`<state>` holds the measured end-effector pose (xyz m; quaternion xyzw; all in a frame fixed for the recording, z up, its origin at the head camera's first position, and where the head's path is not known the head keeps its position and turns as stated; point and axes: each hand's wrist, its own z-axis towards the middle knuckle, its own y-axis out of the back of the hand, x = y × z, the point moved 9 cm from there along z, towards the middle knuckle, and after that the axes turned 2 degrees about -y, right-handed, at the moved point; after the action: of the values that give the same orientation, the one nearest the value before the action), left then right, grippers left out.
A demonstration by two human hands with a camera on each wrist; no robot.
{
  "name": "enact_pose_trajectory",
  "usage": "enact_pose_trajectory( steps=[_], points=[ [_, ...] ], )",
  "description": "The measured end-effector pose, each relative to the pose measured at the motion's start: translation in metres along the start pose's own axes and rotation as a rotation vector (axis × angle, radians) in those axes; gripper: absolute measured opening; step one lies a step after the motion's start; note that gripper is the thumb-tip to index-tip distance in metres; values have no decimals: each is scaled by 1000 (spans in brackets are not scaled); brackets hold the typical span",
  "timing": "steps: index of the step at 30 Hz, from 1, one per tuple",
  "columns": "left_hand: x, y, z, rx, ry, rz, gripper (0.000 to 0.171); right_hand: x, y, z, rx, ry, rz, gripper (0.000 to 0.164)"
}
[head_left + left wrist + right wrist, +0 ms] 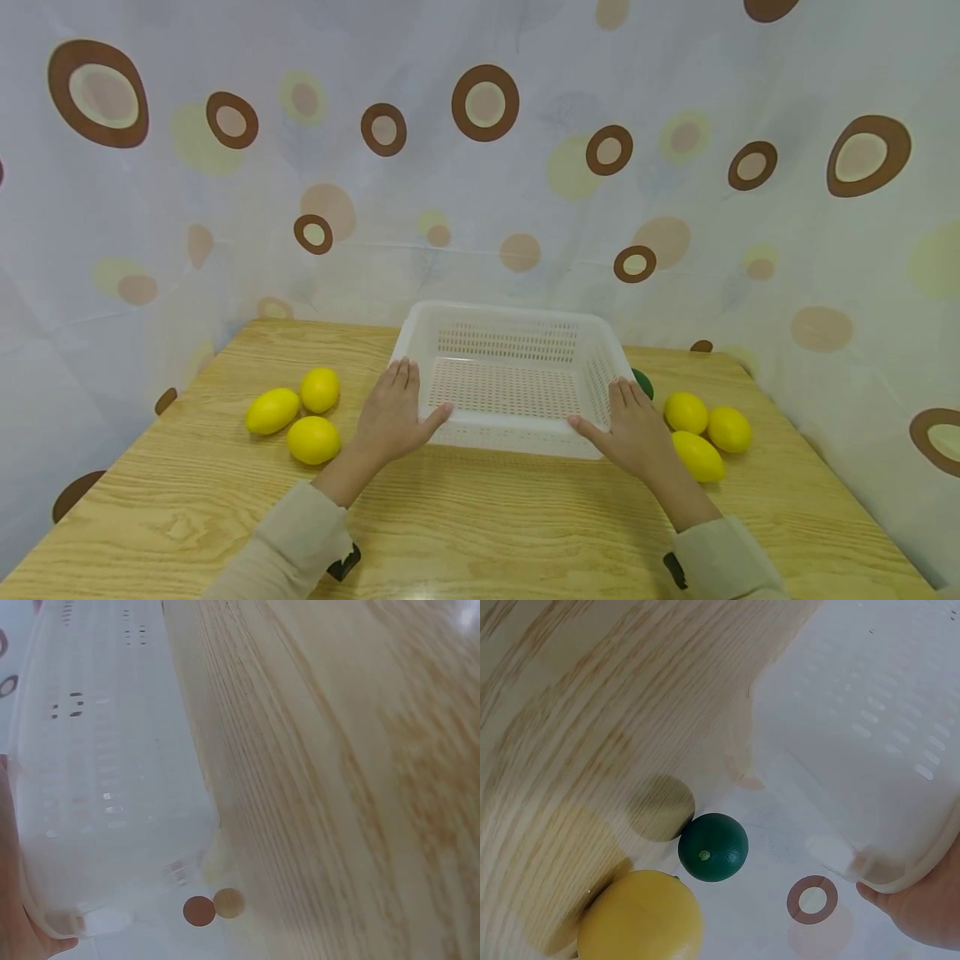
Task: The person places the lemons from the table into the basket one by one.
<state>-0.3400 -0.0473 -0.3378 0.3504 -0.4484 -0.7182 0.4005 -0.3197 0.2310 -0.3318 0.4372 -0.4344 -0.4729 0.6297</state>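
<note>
A white plastic basket (498,417) with slotted walls stands on the wooden table, its inside bare. My left hand (390,412) grips its near left corner, thumb over the front rim and fingers along the side. The near right corner is held by my right hand (633,429) in the same way. In the left wrist view, the front wall of the basket (112,765) fills the left part, beside a bit of the left hand (11,900). Fingertips of the right hand (922,907) show at the rim in the right wrist view.
Left of the basket lie three yellow lemons (313,440). Three more lemons (697,457) are grouped near my right wrist. A dark green lime (713,847) sits behind them, partly hidden in the head view. A patterned curtain (480,192) hangs around the table (510,525).
</note>
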Motion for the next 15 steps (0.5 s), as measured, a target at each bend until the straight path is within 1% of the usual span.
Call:
enact_pose_trajectory(
  steps=[15],
  points=[
    [-3,2,-3,5,-2,6,83,1,3,-5,19,-16,7,94]
  ],
)
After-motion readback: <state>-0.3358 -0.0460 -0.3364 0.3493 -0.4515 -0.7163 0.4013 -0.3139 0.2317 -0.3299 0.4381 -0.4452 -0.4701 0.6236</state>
